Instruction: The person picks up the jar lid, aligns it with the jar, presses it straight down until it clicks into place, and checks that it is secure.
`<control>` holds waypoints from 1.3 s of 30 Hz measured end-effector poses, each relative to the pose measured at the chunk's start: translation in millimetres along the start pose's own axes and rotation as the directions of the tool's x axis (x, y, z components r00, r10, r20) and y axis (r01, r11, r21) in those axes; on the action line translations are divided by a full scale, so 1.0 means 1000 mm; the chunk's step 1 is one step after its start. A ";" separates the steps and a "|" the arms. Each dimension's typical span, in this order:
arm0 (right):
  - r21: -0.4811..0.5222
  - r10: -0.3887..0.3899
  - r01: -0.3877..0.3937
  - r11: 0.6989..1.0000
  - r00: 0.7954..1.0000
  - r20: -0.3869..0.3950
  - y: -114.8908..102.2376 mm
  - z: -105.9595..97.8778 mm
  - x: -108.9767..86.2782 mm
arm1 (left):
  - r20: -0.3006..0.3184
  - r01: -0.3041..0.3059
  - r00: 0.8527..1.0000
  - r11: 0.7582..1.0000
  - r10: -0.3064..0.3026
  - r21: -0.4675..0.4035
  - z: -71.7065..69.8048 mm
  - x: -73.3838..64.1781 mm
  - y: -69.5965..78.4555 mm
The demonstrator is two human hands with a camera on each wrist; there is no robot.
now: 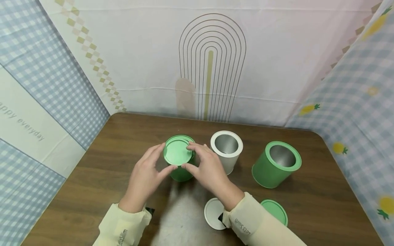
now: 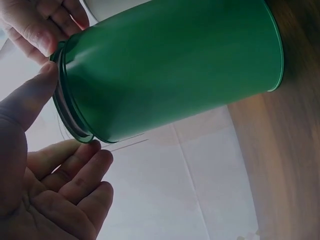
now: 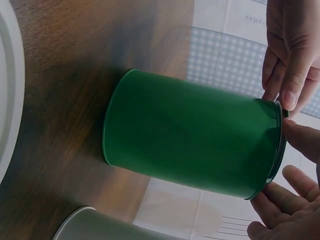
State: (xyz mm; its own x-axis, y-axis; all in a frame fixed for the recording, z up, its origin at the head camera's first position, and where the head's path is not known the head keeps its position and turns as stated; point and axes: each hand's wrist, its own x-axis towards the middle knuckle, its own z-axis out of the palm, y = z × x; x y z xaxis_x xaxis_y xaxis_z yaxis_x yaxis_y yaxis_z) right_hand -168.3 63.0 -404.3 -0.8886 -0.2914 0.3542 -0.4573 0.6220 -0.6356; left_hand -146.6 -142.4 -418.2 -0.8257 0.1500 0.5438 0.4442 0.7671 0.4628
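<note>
A green tin can point(image 1: 181, 175) stands upright on the table at the middle left. Over its mouth lies a round green lid point(image 1: 178, 152), slightly off-centre toward the near side, with part of the can's far rim showing behind it. My left hand point(image 1: 146, 179) holds the lid's left edge, thumb at the front and fingers round the side. From the opposite side my right hand point(image 1: 210, 168) grips the lid's right edge, its thumb close to the left thumb. In the left wrist view a narrow gap runs between the lid point(image 2: 70, 117) and the can point(image 2: 175, 70).
An uncovered white can point(image 1: 229, 160) stands just right of my right hand. Farther right is an uncovered green can point(image 1: 267, 171). A white lid point(image 1: 213, 213) and another green lid point(image 1: 275, 211) lie near the right forearm, partly covered by the sleeve. Patterned cloth point(image 1: 147, 61) hangs behind the table.
</note>
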 end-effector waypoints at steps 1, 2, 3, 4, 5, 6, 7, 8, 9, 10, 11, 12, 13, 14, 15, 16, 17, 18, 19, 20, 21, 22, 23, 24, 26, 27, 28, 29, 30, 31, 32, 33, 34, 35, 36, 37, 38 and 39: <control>0.001 -0.004 0.004 1.000 1.000 -0.004 0.001 0.000 0.000 | 0.010 0.007 1.000 1.000 -0.007 0.002 0.000 0.001 0.000; 0.001 -0.008 0.008 1.000 1.000 -0.006 0.001 0.000 0.001 | 0.017 0.012 1.000 1.000 -0.012 0.005 -0.001 0.002 0.001; 0.003 -0.011 0.011 1.000 1.000 -0.007 0.001 0.000 0.001 | 0.022 0.018 1.000 1.000 -0.018 0.009 -0.001 0.002 0.001; 0.005 -0.016 0.016 1.000 1.000 -0.009 0.002 0.000 0.002 | 0.025 0.023 0.999 1.000 -0.023 0.012 -0.001 0.003 0.001; 0.007 -0.020 0.020 1.000 1.000 -0.009 0.002 -0.001 0.003 | 0.028 0.026 0.999 1.000 -0.026 0.013 0.000 0.004 0.001; 0.010 -0.022 0.022 1.000 1.000 -0.009 0.003 -0.001 0.004 | 0.030 0.027 0.999 0.999 -0.028 0.018 0.000 0.005 0.000; 0.011 -0.026 0.026 1.000 1.000 -0.008 0.003 -0.001 0.005 | 0.032 0.028 0.999 0.999 -0.028 0.017 0.000 0.006 0.000; 0.010 -0.024 0.024 1.000 1.000 -0.004 0.003 -0.002 0.005 | 0.033 0.027 0.999 0.999 -0.028 0.018 0.000 0.007 0.000; 0.010 -0.027 0.027 1.000 1.000 -0.003 0.003 -0.002 0.006 | 0.034 0.027 0.999 0.999 -0.028 0.017 0.001 0.008 0.000; 0.008 -0.026 0.026 1.000 1.000 -0.001 0.003 -0.002 0.007 | 0.037 0.024 0.999 1.000 -0.025 0.014 0.001 0.009 -0.001; 0.004 -0.026 0.026 1.000 1.000 0.003 0.004 -0.003 0.007 | 0.039 0.021 0.999 1.000 -0.021 0.011 0.001 0.010 -0.001; -0.002 -0.025 0.025 1.000 1.000 0.006 0.004 -0.003 0.008 | 0.039 0.016 0.999 1.000 -0.016 0.009 0.001 0.011 -0.001; -0.009 -0.025 0.025 1.000 1.000 0.009 0.004 -0.004 0.008 | 0.040 0.012 0.999 1.000 -0.012 0.006 0.002 0.012 -0.002; -0.016 -0.023 0.023 1.000 1.000 0.014 0.004 -0.004 0.009 | 0.041 0.007 0.999 1.000 -0.007 0.004 0.001 0.013 -0.002; -0.023 -0.026 0.026 0.999 1.000 0.014 0.004 -0.005 0.009 | 0.043 0.002 0.999 1.000 -0.003 0.004 0.001 0.013 -0.002; -0.030 -0.024 0.024 0.999 1.000 0.018 0.004 -0.005 0.010 | 0.047 -0.002 0.999 1.000 0.001 0.004 0.001 0.014 -0.002; -0.035 -0.024 0.024 0.999 1.000 0.020 0.005 -0.005 0.011 | 0.052 -0.004 0.999 1.000 0.004 0.004 0.000 0.015 -0.002; -0.040 -0.021 0.022 0.999 1.000 0.022 0.005 -0.005 0.011 | 0.060 -0.005 0.998 1.000 0.005 0.005 0.000 0.015 -0.002; -0.043 -0.018 0.019 0.999 1.000 0.024 0.005 -0.005 0.011 | 0.070 -0.003 0.998 1.000 0.003 0.004 -0.001 0.016 -0.003; -0.046 -0.014 0.015 0.999 1.000 0.027 0.005 -0.006 0.012 | 0.081 0.000 0.997 1.000 0.000 0.002 -0.001 0.017 -0.003; -0.047 -0.010 0.011 0.999 1.000 0.029 0.005 -0.006 0.012 | 0.091 0.004 0.996 1.000 -0.004 0.002 -0.002 0.017 -0.003; -0.046 -0.004 0.006 0.999 0.999 0.033 0.005 -0.006 0.013 | 0.102 0.010 0.995 1.000 -0.010 0.000 -0.002 0.018 -0.003; -0.045 -0.003 0.004 0.999 0.999 0.034 0.004 -0.006 0.013 | 0.112 0.017 0.994 1.000 -0.017 0.000 -0.003 0.019 -0.003; -0.046 0.003 -0.001 0.999 0.999 0.038 0.004 -0.006 0.013 | 0.122 0.024 0.992 1.000 -0.024 -0.001 -0.003 0.019 -0.004; -0.047 0.007 -0.005 0.999 0.999 0.041 0.004 -0.007 0.014 | 0.137 0.035 0.990 0.999 -0.035 0.002 -0.003 0.021 -0.003; -0.047 0.010 -0.008 0.999 0.999 0.041 0.004 -0.007 0.014 | 0.142 0.040 0.989 0.999 -0.040 0.004 -0.004 0.021 -0.003; -0.046 0.009 -0.007 0.999 0.999 0.041 0.005 -0.007 0.014 | 0.148 0.044 0.988 0.999 -0.044 0.005 -0.003 0.021 -0.003; -0.043 0.006 -0.004 0.999 0.999 0.039 0.005 -0.007 0.014 | 0.153 0.047 0.987 0.999 -0.047 0.005 -0.003 0.022 -0.004; -0.041 0.006 -0.005 0.999 0.999 0.038 0.005 -0.007 0.014 | 0.158 0.047 0.986 0.999 -0.047 0.004 -0.003 0.022 -0.004; -0.037 0.001 0.001 0.999 0.999 0.034 0.006 -0.007 0.014 | 0.161 0.049 0.986 0.999 -0.049 0.003 -0.003 0.022 -0.004; -0.034 0.001 0.001 0.999 0.999 0.034 0.006 -0.006 0.015 | 0.164 0.050 0.985 0.999 -0.050 0.002 -0.003 0.023 -0.004; -0.027 -0.002 0.003 1.000 0.999 0.034 0.006 -0.006 0.015 | 0.167 0.051 0.985 0.999 -0.051 0.002 -0.003 0.023 -0.004; -0.021 -0.003 0.004 1.000 0.999 0.037 0.007 -0.006 0.015 | 0.172 0.053 0.984 0.999 -0.052 0.002 -0.003 0.023 -0.004; -0.015 -0.004 0.004 1.000 0.999 0.040 0.007 -0.006 0.015 | 0.177 0.054 0.983 0.999 -0.054 0.003 -0.003 0.023 -0.004; -0.013 0.000 0.001 1.000 0.999 0.044 0.007 -0.005 0.015 | 0.182 0.054 0.982 0.999 -0.054 0.004 -0.002 0.024 -0.004; -0.011 0.000 0.000 1.000 0.999 0.048 0.008 -0.005 0.015 | 0.186 0.057 0.981 0.998 -0.056 0.004 -0.002 0.024 -0.004; -0.008 0.003 -0.003 1.000 0.999 0.051 0.008 -0.005 0.015 | 0.191 0.060 0.980 0.998 -0.059 0.004 -0.002 0.024 -0.004; -0.007 0.000 0.000 1.000 0.999 0.053 0.009 -0.005 0.015 | 0.196 0.063 0.979 0.998 -0.063 0.004 -0.002 0.025 -0.005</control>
State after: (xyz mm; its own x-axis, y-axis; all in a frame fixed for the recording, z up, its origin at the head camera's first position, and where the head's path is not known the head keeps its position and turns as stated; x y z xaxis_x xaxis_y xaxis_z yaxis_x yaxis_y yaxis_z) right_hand -185.7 67.5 -401.3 -0.8894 -0.3291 0.3172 -0.4570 0.6274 -0.6305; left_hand -168.3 -143.5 -405.6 -0.9039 0.2208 0.3663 0.3900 0.7773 0.4937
